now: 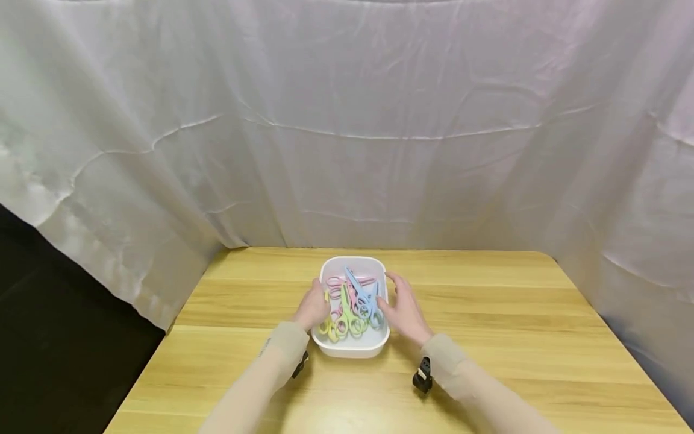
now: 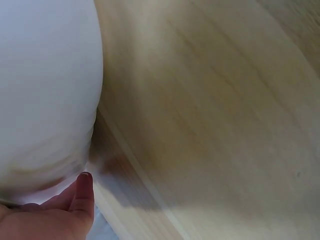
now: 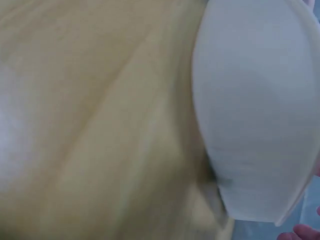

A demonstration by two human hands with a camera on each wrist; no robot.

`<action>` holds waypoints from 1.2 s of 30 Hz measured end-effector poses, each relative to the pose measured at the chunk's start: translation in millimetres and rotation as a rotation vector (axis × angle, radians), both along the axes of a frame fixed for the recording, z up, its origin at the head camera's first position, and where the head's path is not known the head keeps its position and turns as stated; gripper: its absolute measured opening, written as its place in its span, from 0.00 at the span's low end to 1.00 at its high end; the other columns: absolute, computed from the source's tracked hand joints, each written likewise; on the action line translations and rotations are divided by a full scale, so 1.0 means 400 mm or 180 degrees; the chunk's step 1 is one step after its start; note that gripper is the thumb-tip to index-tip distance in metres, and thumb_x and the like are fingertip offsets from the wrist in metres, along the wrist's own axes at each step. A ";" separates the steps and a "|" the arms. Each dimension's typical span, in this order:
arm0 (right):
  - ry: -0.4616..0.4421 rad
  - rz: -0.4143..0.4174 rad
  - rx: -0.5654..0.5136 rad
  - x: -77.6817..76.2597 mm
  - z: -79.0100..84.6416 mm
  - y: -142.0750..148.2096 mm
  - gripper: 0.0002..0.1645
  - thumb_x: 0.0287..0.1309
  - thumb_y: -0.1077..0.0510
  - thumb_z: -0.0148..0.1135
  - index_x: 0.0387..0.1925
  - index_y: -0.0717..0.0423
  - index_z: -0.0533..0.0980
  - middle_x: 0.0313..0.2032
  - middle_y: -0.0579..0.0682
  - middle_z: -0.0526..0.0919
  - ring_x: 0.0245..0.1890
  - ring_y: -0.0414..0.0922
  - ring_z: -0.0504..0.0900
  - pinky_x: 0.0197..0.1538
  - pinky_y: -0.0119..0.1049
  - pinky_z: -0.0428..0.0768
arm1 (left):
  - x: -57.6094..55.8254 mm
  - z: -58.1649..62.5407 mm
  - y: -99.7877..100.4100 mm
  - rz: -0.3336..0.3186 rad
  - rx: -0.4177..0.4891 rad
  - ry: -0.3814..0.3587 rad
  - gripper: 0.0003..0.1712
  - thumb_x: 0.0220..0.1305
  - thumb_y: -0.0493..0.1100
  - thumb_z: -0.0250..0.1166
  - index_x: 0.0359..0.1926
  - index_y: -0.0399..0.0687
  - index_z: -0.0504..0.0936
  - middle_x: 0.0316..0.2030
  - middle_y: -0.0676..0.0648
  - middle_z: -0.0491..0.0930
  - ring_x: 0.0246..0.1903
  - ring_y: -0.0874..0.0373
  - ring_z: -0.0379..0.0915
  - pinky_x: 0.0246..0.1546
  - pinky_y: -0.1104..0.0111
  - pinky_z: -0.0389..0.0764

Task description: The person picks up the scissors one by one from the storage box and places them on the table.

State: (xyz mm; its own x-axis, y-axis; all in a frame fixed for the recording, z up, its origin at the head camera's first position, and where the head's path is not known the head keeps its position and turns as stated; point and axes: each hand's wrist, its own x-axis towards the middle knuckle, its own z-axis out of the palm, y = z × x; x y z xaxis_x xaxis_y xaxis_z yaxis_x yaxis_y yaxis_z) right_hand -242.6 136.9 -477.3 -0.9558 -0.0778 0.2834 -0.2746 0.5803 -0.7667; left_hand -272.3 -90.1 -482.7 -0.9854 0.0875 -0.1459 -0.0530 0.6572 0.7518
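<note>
A white plastic box (image 1: 352, 350) with rounded corners lies between my two hands, over the wooden table. Inside it are several pairs of scissors, among them blue scissors (image 1: 358, 292), green scissors (image 1: 345, 310), yellow scissors (image 1: 332, 330) and pink scissors (image 1: 336, 283). My left hand (image 1: 314, 306) grips the box's left side; in the left wrist view its fingers (image 2: 84, 192) lie against the box wall. On the opposite side my right hand (image 1: 405, 307) holds the rim, thumb over the inside and fingers outside. The right wrist view shows mostly the box's outer wall (image 3: 257, 100).
The wooden table (image 1: 488, 349) spreads out on both sides and in front of the box. Pale curtains (image 1: 347, 150) hang behind it and along the sides. A black area (image 1: 54, 337) lies past the table's left edge.
</note>
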 end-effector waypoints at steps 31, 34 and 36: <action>-0.1273 0.0589 -0.0072 -0.079 0.150 -0.136 0.24 0.65 0.57 0.57 0.61 0.58 0.76 0.64 0.67 0.74 0.62 0.62 0.75 0.64 0.57 0.75 | 0.006 0.008 -0.002 0.0053 0.0042 -0.0016 0.43 0.60 0.25 0.55 0.75 0.31 0.48 0.53 0.29 0.75 0.40 0.47 0.78 0.35 0.61 0.85; -0.1399 0.0528 0.0000 -0.091 0.137 -0.141 0.23 0.65 0.56 0.58 0.60 0.58 0.77 0.63 0.64 0.76 0.61 0.60 0.76 0.66 0.57 0.73 | 0.007 0.008 -0.002 0.0069 0.0073 -0.0066 0.44 0.60 0.25 0.56 0.75 0.33 0.47 0.55 0.30 0.74 0.42 0.47 0.78 0.36 0.61 0.85; -0.1453 0.0492 0.0067 -0.101 0.128 -0.143 0.23 0.64 0.56 0.58 0.59 0.59 0.77 0.61 0.63 0.77 0.58 0.57 0.77 0.65 0.56 0.73 | 0.008 0.010 -0.001 0.0060 0.0103 -0.0096 0.44 0.61 0.26 0.56 0.75 0.34 0.48 0.55 0.30 0.74 0.41 0.47 0.77 0.35 0.61 0.86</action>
